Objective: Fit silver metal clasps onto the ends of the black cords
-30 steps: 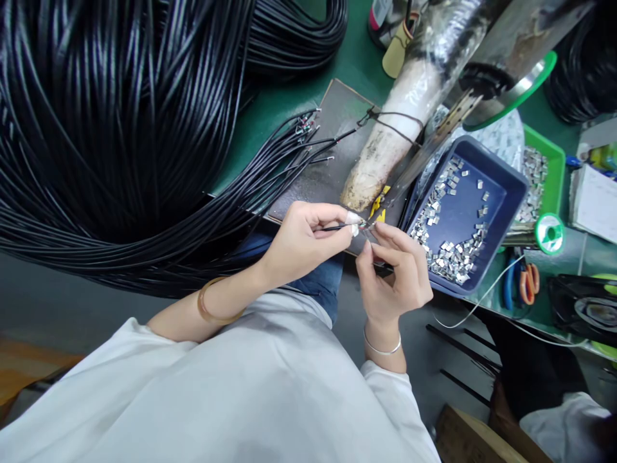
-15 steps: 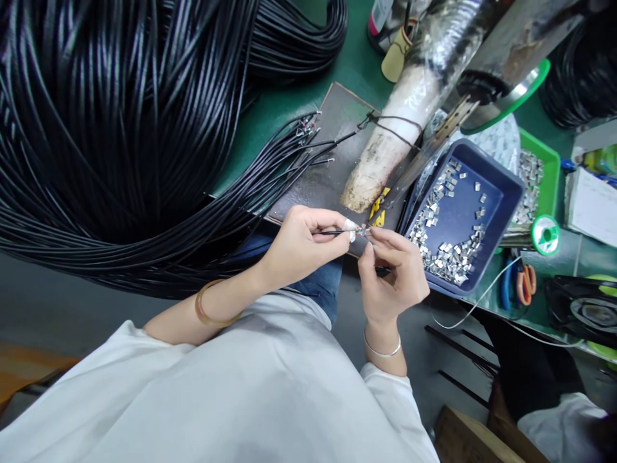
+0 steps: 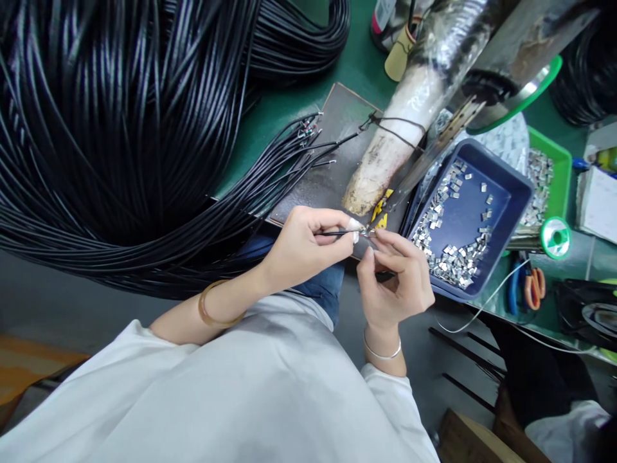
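cable (image 3: 336,233): black | tray (image 3: 460,217): dark blue | bin (image 3: 565,170): bright green | tool handles (image 3: 531,297): orange — and blue

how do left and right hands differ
The left hand pinches a black cable; the right hand is at its end. The left hand has white wraps, the right hand none visible. The left hand's arm has a tan bangle, the right hand's a silver bangle. Both have bent fingers.

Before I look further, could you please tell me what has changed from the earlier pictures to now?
Almost nothing visibly: the slight shift of the whole view looks like camera movement, and I see nothing newly taken or let go. As before, the left hand pinches a black cable, the right hand works close to its thin wires, and metal pieces lie in the blue tray.
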Available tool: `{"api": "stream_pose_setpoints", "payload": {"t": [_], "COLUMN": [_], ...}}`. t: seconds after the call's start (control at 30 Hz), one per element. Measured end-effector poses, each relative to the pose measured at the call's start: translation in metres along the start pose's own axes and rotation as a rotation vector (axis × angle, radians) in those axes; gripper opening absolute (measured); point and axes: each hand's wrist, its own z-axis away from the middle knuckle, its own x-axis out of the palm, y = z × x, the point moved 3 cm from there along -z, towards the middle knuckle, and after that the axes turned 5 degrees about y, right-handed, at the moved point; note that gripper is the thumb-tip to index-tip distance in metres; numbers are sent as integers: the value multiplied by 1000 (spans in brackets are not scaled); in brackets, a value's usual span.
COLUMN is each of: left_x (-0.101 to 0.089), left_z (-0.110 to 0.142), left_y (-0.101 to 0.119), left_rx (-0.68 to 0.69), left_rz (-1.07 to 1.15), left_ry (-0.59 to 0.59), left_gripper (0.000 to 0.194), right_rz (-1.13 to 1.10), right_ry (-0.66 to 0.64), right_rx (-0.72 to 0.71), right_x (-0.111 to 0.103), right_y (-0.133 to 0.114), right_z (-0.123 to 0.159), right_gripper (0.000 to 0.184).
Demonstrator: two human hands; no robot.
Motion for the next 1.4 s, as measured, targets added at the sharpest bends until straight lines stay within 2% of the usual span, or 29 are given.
{"api": "stream_pose_setpoints", "payload": {"t": [0.2, 0.43, 0.53, 0.63, 0.8, 0.97, 1.17, 1.27, 1.4], "left_x": [-1, -2, -3, -2, -2, -2, -2, -2, -3], "left_z": [0, 1, -1, -2, -1, -4, -5, -3, -2], "left_y": [-7, -8, -7, -7, -10, -14, -16, -11, 1], "left_rx": [-77, -122, -150, -166, -127, -107, -94, -38, 104], "left_rz": [43, 107, 129, 160, 143, 114, 45, 9, -71], "left_ry": [-55, -108, -178, -192, -104, -129, -101, -63, -42], "left_gripper": [9, 10, 12, 10, 9, 10, 13, 14, 15], "right_rz": [55, -40, -53, -21, 4, 19, 28, 32, 36], "right_ry": [-13, 13, 10, 20, -11, 3, 14, 20, 32], "right_rx": [-50, 32, 22, -8, 21, 10, -9, -7, -19], "right_x": [-1, -5, -5, -5, -2, 1, 4, 4, 3], "right_y": [0, 1, 1, 1, 3, 6, 9, 8, 5], "right_z": [4, 2, 2, 2, 1, 2, 2, 0, -2], "right_gripper": [19, 18, 18, 19, 19, 18, 20, 22, 24]}}
